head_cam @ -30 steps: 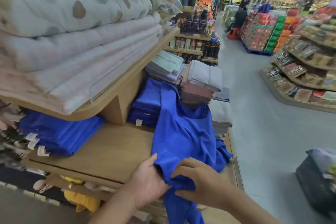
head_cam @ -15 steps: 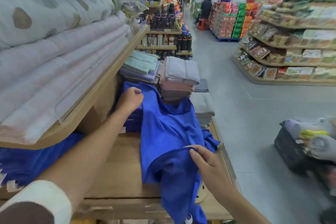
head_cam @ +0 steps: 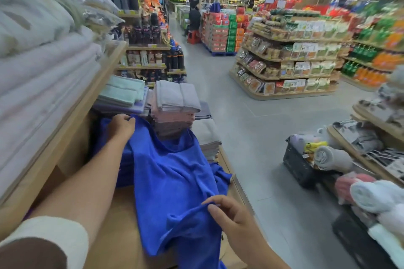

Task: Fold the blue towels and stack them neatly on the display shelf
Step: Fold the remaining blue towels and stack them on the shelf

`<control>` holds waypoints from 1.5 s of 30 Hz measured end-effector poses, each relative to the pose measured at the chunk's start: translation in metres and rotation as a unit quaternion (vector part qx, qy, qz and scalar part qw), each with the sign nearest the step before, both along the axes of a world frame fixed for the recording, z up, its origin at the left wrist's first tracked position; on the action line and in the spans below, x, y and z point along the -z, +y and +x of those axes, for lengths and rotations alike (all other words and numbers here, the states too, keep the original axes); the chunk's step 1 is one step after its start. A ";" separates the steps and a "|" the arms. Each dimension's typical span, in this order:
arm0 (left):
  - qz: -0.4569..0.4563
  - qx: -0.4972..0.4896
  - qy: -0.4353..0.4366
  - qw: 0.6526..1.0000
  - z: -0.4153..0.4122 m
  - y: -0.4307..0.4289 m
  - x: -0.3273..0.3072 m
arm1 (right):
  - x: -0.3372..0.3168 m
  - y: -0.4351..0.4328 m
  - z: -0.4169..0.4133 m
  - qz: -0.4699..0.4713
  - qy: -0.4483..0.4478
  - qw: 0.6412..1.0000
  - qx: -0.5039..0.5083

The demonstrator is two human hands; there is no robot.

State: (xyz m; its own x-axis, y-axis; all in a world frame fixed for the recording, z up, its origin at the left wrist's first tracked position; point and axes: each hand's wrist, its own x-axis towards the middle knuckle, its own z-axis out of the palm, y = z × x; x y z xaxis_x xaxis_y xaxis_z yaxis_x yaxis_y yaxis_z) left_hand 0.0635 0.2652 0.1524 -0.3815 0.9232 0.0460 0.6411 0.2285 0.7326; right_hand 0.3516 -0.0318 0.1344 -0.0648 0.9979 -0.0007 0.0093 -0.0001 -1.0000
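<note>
the left arm [head_cam: 87,181] came out of a short sleeve [head_cam: 50,240]. the sleeve was brown higher up, with a wide cream band at its end. below the band the arm was bare. the right arm [head_cam: 262,253] was bare as far as could be seen. the left hand [head_cam: 121,125] and the right hand [head_cam: 231,216] were bare too.

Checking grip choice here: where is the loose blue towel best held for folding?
By its two end edges, from above: the towel drapes lengthwise away from the person, so the left hand pinching the far edge and right hand the near one likely suit.
</note>
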 end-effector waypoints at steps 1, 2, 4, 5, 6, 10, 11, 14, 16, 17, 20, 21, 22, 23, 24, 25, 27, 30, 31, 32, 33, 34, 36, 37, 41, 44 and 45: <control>0.021 0.008 -0.005 1.000 0.005 0.000 -0.006 | -0.001 0.000 0.001 0.001 -0.004 1.000 -0.008; 0.045 0.018 -0.009 0.999 0.011 0.000 -0.012 | -0.004 0.001 0.001 0.005 -0.010 1.000 -0.020; 0.078 0.048 -0.018 0.996 0.026 -0.005 -0.028 | -0.012 0.005 0.003 0.017 -0.027 0.998 -0.048; 0.093 0.067 -0.021 0.993 0.035 -0.011 -0.036 | -0.020 0.008 0.004 0.025 -0.039 0.997 -0.060; 0.104 0.087 -0.021 0.991 0.043 -0.016 -0.045 | -0.028 0.013 0.006 0.034 -0.051 0.996 -0.071; 0.117 0.142 -0.026 0.983 0.076 -0.047 -0.083 | -0.081 0.031 0.011 0.104 -0.079 0.986 -0.106; 0.115 0.155 -0.036 0.980 0.084 -0.057 -0.093 | -0.096 0.036 0.011 0.127 -0.087 0.982 -0.110; 0.099 0.190 -0.116 0.970 0.105 -0.092 -0.114 | -0.130 0.050 0.010 0.186 -0.104 0.971 -0.107; 0.074 0.203 -0.210 0.954 0.115 -0.118 -0.125 | -0.141 0.061 0.009 0.222 -0.097 0.966 -0.087; 0.064 0.215 -0.246 0.943 0.118 -0.130 -0.130 | -0.145 0.066 0.007 0.236 -0.091 0.964 -0.075; 0.072 0.280 -0.271 0.918 0.126 -0.164 -0.143 | -0.152 0.078 0.002 0.267 -0.083 0.959 -0.041; 0.076 0.301 -0.273 0.911 0.128 -0.174 -0.147 | -0.152 0.080 0.001 0.281 -0.084 0.956 -0.026; 0.077 0.314 -0.276 0.905 0.129 -0.183 -0.150 | -0.153 0.082 0.001 0.296 -0.089 0.951 -0.008; 0.080 0.322 -0.276 0.902 0.130 -0.191 -0.153 | -0.153 0.084 0.001 0.309 -0.097 0.946 0.011; 0.083 0.325 -0.274 0.901 0.130 -0.198 -0.155 | -0.153 0.085 0.002 0.321 -0.107 0.941 0.030; 0.085 0.323 -0.273 0.902 0.129 -0.203 -0.156 | -0.153 0.084 0.002 0.329 -0.114 0.936 0.047; 0.082 0.318 -0.283 0.901 0.128 -0.212 -0.159 | -0.154 0.084 0.002 0.341 -0.117 0.929 0.078; 0.095 0.336 -0.280 0.894 0.124 -0.222 -0.160 | -0.155 0.081 0.001 0.351 -0.111 0.924 0.102; 0.106 0.345 -0.265 0.894 0.123 -0.225 -0.160 | -0.156 0.081 0.000 0.351 -0.105 0.924 0.108; 0.114 0.350 -0.252 0.895 0.122 -0.227 -0.160 | -0.157 0.080 -0.001 0.348 -0.096 0.926 0.113; 0.121 0.352 -0.246 0.895 0.121 -0.228 -0.160 | -0.158 0.081 -0.001 0.341 -0.087 0.929 0.111; 0.127 0.351 -0.247 0.894 0.120 -0.229 -0.160 | -0.160 0.081 -0.001 0.332 -0.077 0.935 0.098; 0.137 0.344 -0.244 0.896 0.117 -0.228 -0.162 | -0.163 0.084 0.000 0.314 -0.065 0.946 0.051; 0.143 0.344 -0.240 0.896 0.115 -0.227 -0.164 | -0.165 0.085 0.001 0.305 -0.059 0.950 0.029; 0.179 0.343 -0.232 0.893 0.110 -0.228 -0.179 | -0.164 0.087 0.007 0.289 -0.055 0.955 -0.045; 0.215 0.327 -0.223 0.893 0.104 -0.226 -0.195 | -0.159 0.082 0.010 0.280 -0.059 0.951 -0.118; 0.226 0.324 -0.214 0.894 0.102 -0.225 -0.200 | -0.157 0.081 0.009 0.273 -0.065 0.949 -0.141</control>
State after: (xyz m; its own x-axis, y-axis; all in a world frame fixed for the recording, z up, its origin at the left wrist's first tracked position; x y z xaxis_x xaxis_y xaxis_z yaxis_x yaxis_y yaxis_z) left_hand 0.1656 0.0400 0.3527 0.1545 0.8811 0.4469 0.1705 -0.4694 0.8664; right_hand 0.3608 0.0487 0.2914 -0.3649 0.7944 0.4856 0.0547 0.5389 -0.8406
